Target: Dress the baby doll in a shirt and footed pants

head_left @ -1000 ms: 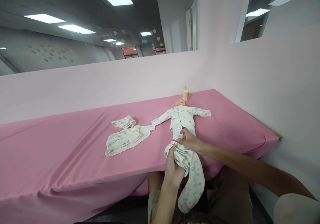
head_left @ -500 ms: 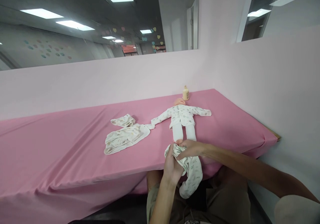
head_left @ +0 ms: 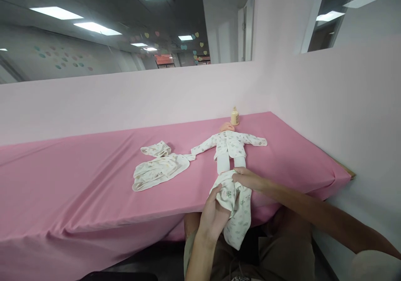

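Observation:
A baby doll (head_left: 230, 144) in a printed white top lies on its back on the pink table (head_left: 78, 189), head toward the far wall, legs toward me. Small printed baby trousers (head_left: 235, 206) are bunched at the doll's feet and hang over the table's front edge. My left hand (head_left: 212, 219) grips the trousers from below at the table edge. My right hand (head_left: 249, 179) pinches the trousers' upper edge just below the doll's feet. The doll's feet are hidden by the cloth and my hands.
A crumpled white printed garment (head_left: 158, 169) lies on the table left of the doll. A small cream bottle (head_left: 234, 116) stands by the doll's head against the pink partition wall (head_left: 328, 105), which also closes off the right side.
Both hands have lifted the trousers' opening up and toward the doll's feet. The view shifted slightly right.

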The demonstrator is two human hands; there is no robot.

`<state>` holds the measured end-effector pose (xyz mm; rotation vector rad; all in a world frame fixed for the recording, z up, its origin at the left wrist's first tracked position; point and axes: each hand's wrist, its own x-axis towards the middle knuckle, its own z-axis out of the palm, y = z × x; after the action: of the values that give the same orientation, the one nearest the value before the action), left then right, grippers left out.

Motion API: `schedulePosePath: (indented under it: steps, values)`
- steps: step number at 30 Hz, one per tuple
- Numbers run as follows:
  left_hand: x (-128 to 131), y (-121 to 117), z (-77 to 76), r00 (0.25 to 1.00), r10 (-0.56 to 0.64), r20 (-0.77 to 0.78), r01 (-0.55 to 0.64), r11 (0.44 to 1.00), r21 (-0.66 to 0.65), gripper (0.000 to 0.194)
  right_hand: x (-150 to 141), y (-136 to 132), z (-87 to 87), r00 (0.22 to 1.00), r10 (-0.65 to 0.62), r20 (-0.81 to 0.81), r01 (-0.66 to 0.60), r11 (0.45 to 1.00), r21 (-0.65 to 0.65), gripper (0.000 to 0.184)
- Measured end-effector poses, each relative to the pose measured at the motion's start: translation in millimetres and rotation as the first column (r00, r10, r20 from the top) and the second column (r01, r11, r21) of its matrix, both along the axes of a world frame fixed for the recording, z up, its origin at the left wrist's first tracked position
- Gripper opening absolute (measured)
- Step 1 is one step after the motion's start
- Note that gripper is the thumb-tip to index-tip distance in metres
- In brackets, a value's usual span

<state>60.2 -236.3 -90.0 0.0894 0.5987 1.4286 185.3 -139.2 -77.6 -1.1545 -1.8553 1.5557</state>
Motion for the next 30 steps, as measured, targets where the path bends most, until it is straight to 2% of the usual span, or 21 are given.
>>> schedulePosePath:
  steps: [3,9,13,16,19,22,25,27,30]
  values:
    - [-4.0,-4.8,-0.1,1.0,0.007,0.015,-0.007,1.0,-0.007,0.033,2.7,7.9,-4.8,0.997,0.069,-0.045,-0.067,0.997,0.047,0.003]
    - [-11.3,-15.3,-11.8,0.998,0.036,0.047,-0.036,0.999,0.0,0.015,-3.3,23.5,-18.0,0.996,-0.083,-0.043,0.088,0.986,0.144,0.011]
    - [-4.6,-14.5,-19.4,0.994,0.099,-0.035,-0.101,0.992,-0.075,0.017,-13.0,32.2,-25.9,0.989,-0.145,-0.034,0.148,0.95,0.273,0.012]
    - [2.7,-7.7,-24.6,0.98,0.164,-0.11,-0.177,0.976,-0.124,0.016,-17.8,37.0,-27.6,0.993,-0.111,0.044,0.083,0.907,0.413,0.006]
    - [6.6,0.7,-32.1,0.961,0.204,-0.185,-0.225,0.969,-0.102,0.013,-20.9,41.1,-27.4,0.973,-0.107,0.204,-0.017,0.85,0.527,0.014]
    - [6.6,8.9,-41.9,0.948,0.184,-0.261,-0.199,0.98,-0.031,0.008,-24.9,43.9,-26.4,0.929,-0.158,0.335,-0.077,0.804,0.59,0.021]
    - [5.1,16.2,-50.6,0.935,0.151,-0.322,-0.162,0.987,-0.009,0.009,-29.7,44.5,-24.7,0.899,-0.193,0.394,-0.094,0.792,0.603,0.024]
    - [3.8,19.7,-54.0,0.928,0.135,-0.347,-0.149,0.989,-0.013,0.011,-32.8,44.9,-23.1,0.884,-0.209,0.419,-0.104,0.785,0.611,0.025]
    - [1.1,22.0,-55.0,0.926,0.105,-0.362,-0.116,0.993,-0.008,0.01,-37.1,47.5,-21.0,0.849,-0.249,0.466,-0.141,0.744,0.653,0.026]
